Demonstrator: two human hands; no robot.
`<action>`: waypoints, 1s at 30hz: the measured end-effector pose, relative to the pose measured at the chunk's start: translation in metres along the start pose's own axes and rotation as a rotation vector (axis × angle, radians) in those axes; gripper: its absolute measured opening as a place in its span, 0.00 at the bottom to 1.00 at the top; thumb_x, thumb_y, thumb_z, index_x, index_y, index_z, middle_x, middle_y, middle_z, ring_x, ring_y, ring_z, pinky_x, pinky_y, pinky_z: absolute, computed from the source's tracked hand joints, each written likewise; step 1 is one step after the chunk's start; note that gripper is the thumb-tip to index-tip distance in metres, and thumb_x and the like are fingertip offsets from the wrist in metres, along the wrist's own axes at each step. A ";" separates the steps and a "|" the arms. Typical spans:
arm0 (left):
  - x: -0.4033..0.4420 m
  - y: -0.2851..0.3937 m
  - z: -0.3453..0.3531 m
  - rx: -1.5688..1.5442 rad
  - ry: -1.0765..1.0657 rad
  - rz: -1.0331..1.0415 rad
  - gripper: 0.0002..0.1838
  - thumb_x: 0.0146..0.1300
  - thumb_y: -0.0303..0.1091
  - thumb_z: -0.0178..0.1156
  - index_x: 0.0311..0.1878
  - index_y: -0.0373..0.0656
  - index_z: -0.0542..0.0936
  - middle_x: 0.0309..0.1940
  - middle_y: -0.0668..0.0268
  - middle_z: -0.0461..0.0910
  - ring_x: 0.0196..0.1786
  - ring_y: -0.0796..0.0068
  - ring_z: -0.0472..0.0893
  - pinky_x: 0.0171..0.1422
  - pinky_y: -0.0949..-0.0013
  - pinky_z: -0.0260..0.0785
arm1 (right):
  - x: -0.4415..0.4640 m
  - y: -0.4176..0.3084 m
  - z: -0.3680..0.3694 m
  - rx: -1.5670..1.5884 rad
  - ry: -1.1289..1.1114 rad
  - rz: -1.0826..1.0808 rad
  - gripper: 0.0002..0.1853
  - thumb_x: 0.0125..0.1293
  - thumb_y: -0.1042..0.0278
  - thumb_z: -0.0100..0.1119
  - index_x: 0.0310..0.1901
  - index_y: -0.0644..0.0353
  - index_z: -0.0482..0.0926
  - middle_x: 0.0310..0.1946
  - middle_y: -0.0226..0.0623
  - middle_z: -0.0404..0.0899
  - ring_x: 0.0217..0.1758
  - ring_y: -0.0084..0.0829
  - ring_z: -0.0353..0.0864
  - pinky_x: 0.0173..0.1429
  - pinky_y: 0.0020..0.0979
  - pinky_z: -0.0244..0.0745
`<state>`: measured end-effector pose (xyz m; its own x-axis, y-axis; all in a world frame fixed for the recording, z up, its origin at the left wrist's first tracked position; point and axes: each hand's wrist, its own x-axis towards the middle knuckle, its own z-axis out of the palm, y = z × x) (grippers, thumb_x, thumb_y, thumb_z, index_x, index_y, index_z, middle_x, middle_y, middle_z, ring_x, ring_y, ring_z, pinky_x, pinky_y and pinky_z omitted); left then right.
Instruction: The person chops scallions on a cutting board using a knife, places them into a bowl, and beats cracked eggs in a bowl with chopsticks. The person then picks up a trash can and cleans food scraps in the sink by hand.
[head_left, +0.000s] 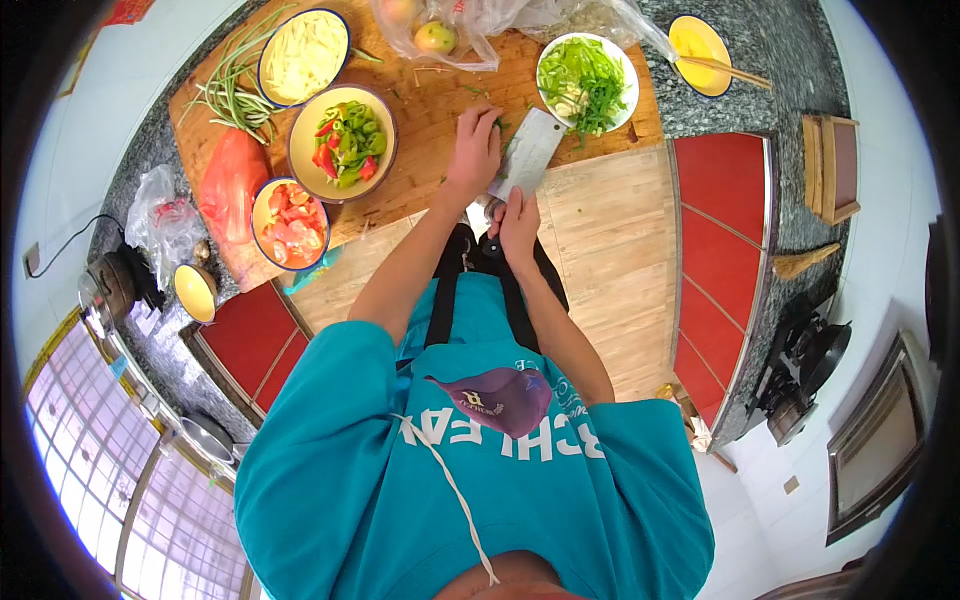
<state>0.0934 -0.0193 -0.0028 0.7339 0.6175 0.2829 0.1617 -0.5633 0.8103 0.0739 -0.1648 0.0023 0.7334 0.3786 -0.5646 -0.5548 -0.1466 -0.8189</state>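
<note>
- At the left of the wooden board (425, 112) lie a red plastic bag (232, 185) and, nearer, a rimmed bowl of chopped red pieces (291, 222), tomato by the look of them.
- Just right, a bowl of cut peppers (350, 146).
- Left hand (473, 152): down on the board near its middle, fingers bent; how tight this grip is, and whether it pins anything, I cannot tell.
- Right hand (519, 226): grip closed round the knife's dark handle, near the body.
- Knife (531, 150): a broad blade slanting far and right across the board's near edge, between left hand and greens. It should handle as stiff and rather heavy toward the blade (slick, too, if wet); the handle is the place to hold, clear of the edge. No brand can be read on it.
- On the blue-green shirt (520, 490) are big white letters, upside down from here and broken by a purple patch (500, 400) whose small lettering is too blurred to read.
- Right of the blade, a white bowl of chopped greens (592, 84); farther right on the dark tabletop (690, 118), chopsticks (725, 70) across a yellow bowl.
</note>
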 end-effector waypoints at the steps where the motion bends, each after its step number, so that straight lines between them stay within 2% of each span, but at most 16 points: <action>1: -0.003 0.005 0.000 -0.018 -0.001 -0.034 0.15 0.62 0.20 0.56 0.52 0.34 0.77 0.52 0.52 0.73 0.54 0.49 0.72 0.60 0.58 0.67 | -0.001 -0.001 0.002 -0.002 -0.002 0.004 0.12 0.78 0.61 0.43 0.39 0.61 0.64 0.16 0.33 0.67 0.11 0.25 0.67 0.15 0.30 0.65; 8: -0.010 0.019 0.000 -0.054 -0.015 -0.081 0.14 0.61 0.24 0.61 0.51 0.36 0.77 0.51 0.53 0.73 0.54 0.50 0.72 0.59 0.59 0.68 | 0.000 -0.005 0.023 -0.044 -0.044 0.008 0.10 0.79 0.64 0.41 0.41 0.62 0.64 0.18 0.34 0.67 0.11 0.24 0.65 0.15 0.28 0.62; 11: -0.007 0.019 0.002 -0.071 -0.033 -0.084 0.14 0.62 0.27 0.63 0.51 0.38 0.79 0.51 0.56 0.75 0.54 0.53 0.72 0.58 0.58 0.67 | 0.000 -0.014 0.029 0.059 -0.079 -0.036 0.09 0.79 0.64 0.40 0.41 0.60 0.65 0.18 0.32 0.66 0.11 0.23 0.62 0.14 0.27 0.60; 13: -0.005 0.017 0.004 -0.108 -0.048 -0.091 0.12 0.59 0.27 0.65 0.47 0.38 0.80 0.50 0.58 0.73 0.54 0.55 0.71 0.57 0.60 0.68 | -0.004 -0.025 0.029 0.142 -0.054 0.072 0.09 0.79 0.64 0.40 0.42 0.59 0.65 0.18 0.31 0.65 0.11 0.22 0.62 0.14 0.26 0.59; 17: -0.005 0.027 0.003 -0.154 -0.098 -0.095 0.10 0.59 0.26 0.64 0.45 0.38 0.81 0.49 0.58 0.74 0.52 0.55 0.71 0.57 0.60 0.67 | -0.016 -0.031 0.023 0.209 -0.059 0.086 0.09 0.79 0.64 0.40 0.41 0.59 0.64 0.17 0.30 0.64 0.11 0.21 0.61 0.13 0.26 0.58; 19: -0.002 0.037 -0.005 -0.099 -0.067 -0.029 0.09 0.60 0.25 0.64 0.44 0.38 0.80 0.47 0.58 0.74 0.52 0.55 0.71 0.57 0.60 0.67 | -0.021 -0.041 0.026 0.167 -0.069 0.087 0.09 0.79 0.64 0.40 0.40 0.59 0.63 0.16 0.29 0.64 0.10 0.21 0.61 0.13 0.27 0.58; 20: 0.000 0.042 -0.010 -0.048 -0.049 -0.052 0.09 0.60 0.24 0.63 0.44 0.38 0.80 0.46 0.58 0.74 0.51 0.54 0.71 0.56 0.60 0.67 | -0.021 -0.042 0.026 0.163 -0.130 0.052 0.10 0.79 0.60 0.41 0.40 0.55 0.63 0.18 0.27 0.63 0.11 0.18 0.60 0.13 0.25 0.57; 24: 0.013 0.054 -0.018 -0.015 -0.034 -0.089 0.09 0.61 0.24 0.62 0.45 0.38 0.79 0.47 0.57 0.74 0.51 0.54 0.71 0.56 0.60 0.67 | -0.016 -0.058 0.022 0.144 -0.178 0.052 0.10 0.78 0.60 0.42 0.39 0.56 0.63 0.17 0.28 0.63 0.11 0.19 0.62 0.13 0.24 0.57; 28: 0.042 0.083 0.011 -0.102 -0.005 -0.010 0.09 0.60 0.24 0.63 0.44 0.39 0.80 0.47 0.57 0.74 0.50 0.54 0.72 0.56 0.59 0.67 | 0.008 -0.085 -0.002 0.109 -0.132 -0.121 0.10 0.79 0.62 0.41 0.41 0.58 0.64 0.17 0.28 0.63 0.11 0.19 0.62 0.13 0.24 0.58; 30: 0.061 0.094 0.041 -0.168 -0.045 0.033 0.09 0.60 0.25 0.63 0.45 0.40 0.80 0.47 0.58 0.75 0.51 0.54 0.74 0.56 0.59 0.68 | 0.015 -0.110 -0.025 0.114 -0.082 -0.094 0.10 0.79 0.62 0.40 0.43 0.59 0.65 0.18 0.28 0.63 0.11 0.19 0.62 0.13 0.24 0.58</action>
<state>0.1803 -0.0570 0.0696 0.7662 0.5729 0.2910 0.0267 -0.4808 0.8764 0.1559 -0.1661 0.0808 0.7526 0.4594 -0.4718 -0.5292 -0.0044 -0.8485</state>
